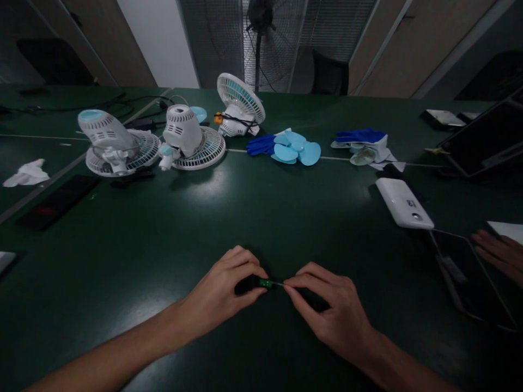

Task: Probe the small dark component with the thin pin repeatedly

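Between thumb and fingers, my left hand [232, 280] pinches a small green cylinder [266, 283] with light marks on it. A thin metallic shaft or wire [278, 283] sticks out of its right end. The fingertips of my right hand [327, 302] close on the far end of that thin piece. Both hands are low over the dark green table [261, 218], with the small part level between them. The fingers cover part of it, and its exact kind cannot be made out.
Several white fan heads [186, 133] lie at the back left. Blue fan blades [296, 147] rest beside blue gloves [261, 144], and more gloves [363, 141] lie to the right. Rightward are a white box-like device [404, 202], a dark tablet [469, 272] and another person's hand [500, 256].
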Tool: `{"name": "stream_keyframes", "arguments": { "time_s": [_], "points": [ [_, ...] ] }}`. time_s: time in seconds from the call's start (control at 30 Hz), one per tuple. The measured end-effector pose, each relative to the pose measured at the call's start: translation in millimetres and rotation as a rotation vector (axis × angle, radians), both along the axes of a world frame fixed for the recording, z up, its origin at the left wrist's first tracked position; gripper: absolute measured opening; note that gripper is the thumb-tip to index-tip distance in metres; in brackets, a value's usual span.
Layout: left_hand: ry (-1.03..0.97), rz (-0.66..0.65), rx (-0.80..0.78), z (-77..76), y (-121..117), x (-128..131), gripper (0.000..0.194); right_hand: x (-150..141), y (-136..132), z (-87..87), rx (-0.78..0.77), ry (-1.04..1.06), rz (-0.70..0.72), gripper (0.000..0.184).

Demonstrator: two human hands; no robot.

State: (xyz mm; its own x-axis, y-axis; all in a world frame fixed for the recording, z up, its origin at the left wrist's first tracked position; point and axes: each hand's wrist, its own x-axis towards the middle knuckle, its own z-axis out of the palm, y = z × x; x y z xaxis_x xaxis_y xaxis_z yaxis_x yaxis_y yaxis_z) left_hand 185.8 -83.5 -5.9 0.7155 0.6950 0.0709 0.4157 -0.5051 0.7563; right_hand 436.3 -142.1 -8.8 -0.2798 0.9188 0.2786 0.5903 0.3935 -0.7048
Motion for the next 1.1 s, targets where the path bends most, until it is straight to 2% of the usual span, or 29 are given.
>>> {"name": "stream_keyframes", "arguments": {
  "time_s": [0.27, 0.53, 0.7, 0.87, 1.0, 1.1],
  "points": [
    [-0.010, -0.006, 0.013, -0.5, 0, 0, 0.016, 0, -1, -2.1, 0.024, -0.032, 0.021, 0.014],
    [-0.010, 0.000, 0.047, -3.7, 0, 1, 0.022, -18, 3, 5.2, 0.048, 0.045, 0.089, 0.012],
    [0.002, -0.010, 0.059, -4.0, 0, 1, 0.017, -7, -1, 2.5, 0.069, 0.012, 0.038, 0.013],
    [0.037, -0.030, 0.065, 1.1, -2, -1, 0.022, 0, -1, 1.9, 0.034, -0.008, 0.025, 0.014],
    [0.072, -0.094, 0.055, 7.2, 0, -10, 0.028, -3, 0, 2.7, 0.022, 0.019, 0.022, 0.015],
    [0.104, -0.088, 0.045, 8.2, 9, -30, 0.031, -2, 2, 4.0, 0.003, 0.041, 0.020, 0.015]
  ]
}}
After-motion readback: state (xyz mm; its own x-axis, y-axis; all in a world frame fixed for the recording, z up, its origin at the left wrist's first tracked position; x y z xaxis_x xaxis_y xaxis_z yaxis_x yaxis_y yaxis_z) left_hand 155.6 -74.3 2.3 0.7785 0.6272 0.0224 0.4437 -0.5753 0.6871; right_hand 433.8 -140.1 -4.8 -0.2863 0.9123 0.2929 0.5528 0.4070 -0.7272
